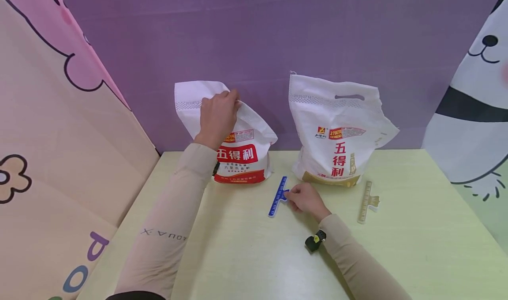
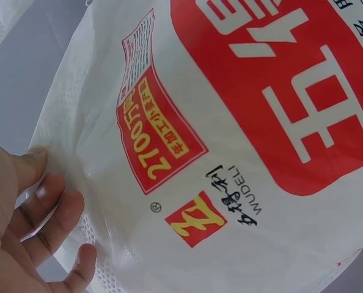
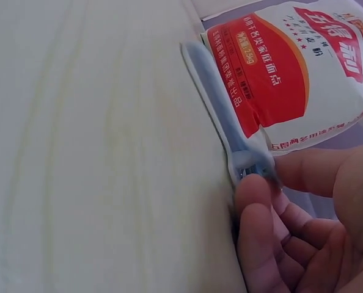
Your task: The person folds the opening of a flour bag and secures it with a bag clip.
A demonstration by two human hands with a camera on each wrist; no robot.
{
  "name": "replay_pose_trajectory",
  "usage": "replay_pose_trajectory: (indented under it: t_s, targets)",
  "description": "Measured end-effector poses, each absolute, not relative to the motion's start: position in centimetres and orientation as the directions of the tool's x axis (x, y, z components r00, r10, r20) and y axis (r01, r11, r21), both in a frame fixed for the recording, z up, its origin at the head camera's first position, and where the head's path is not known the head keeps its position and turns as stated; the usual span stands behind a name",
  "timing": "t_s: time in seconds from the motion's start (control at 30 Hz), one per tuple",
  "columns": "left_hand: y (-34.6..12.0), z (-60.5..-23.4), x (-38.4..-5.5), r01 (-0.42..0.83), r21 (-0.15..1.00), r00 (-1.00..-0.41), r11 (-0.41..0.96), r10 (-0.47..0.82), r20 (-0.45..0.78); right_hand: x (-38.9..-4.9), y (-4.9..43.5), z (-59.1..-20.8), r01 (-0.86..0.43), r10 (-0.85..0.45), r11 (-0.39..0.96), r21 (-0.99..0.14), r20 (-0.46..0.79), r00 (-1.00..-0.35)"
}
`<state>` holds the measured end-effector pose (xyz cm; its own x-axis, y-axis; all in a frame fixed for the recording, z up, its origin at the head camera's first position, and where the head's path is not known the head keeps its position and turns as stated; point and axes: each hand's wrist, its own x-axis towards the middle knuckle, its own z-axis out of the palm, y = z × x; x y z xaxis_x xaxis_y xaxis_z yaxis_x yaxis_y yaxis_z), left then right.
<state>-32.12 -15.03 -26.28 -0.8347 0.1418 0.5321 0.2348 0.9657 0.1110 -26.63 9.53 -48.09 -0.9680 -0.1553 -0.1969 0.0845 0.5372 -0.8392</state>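
Observation:
A white and red flour bag [image 1: 246, 176] stands upright at the back left of the table. My left hand [image 1: 220, 119] grips its upper edge, thumb and fingers at the mesh-textured band in the left wrist view, where the bag's printed front [image 2: 230, 226] fills most of the picture. Part of the front is hidden behind that hand in the head view. My right hand [image 1: 307, 198] pinches the handle of a blue sealing clip [image 1: 278, 198] with a long ruled bar. Seen from the right wrist, the clip [image 3: 215, 97] is held between thumb and fingers close over the tabletop, beside the red-bottomed bag.
To the right stands a second white flour bag [image 1: 317, 114] with a gold bottom and a handle slot. A beige sealing clip [image 1: 365, 203] lies on the pale table [image 1: 238, 256] in front of it. Behind is a purple backdrop [image 1: 258, 35], with printed cloth on both sides.

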Motion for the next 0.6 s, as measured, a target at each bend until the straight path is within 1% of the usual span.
replay_pose_trajectory:
  t_s: [0.33,0.6]
  targets:
    - [-14.86,-26.26,-32.37,0.214,0.095,-0.839,0.972,0.133,0.528,-26.47,9.69,-47.55,0.125,-0.155,0.506,-0.853,-0.232,-0.960]
    - [-14.77,-26.34,-32.12,0.203,0.114,-0.851,0.973,0.118,0.511,-26.60,9.82,-47.53,0.161,-0.153,0.480,-0.863,-0.263,-0.953]
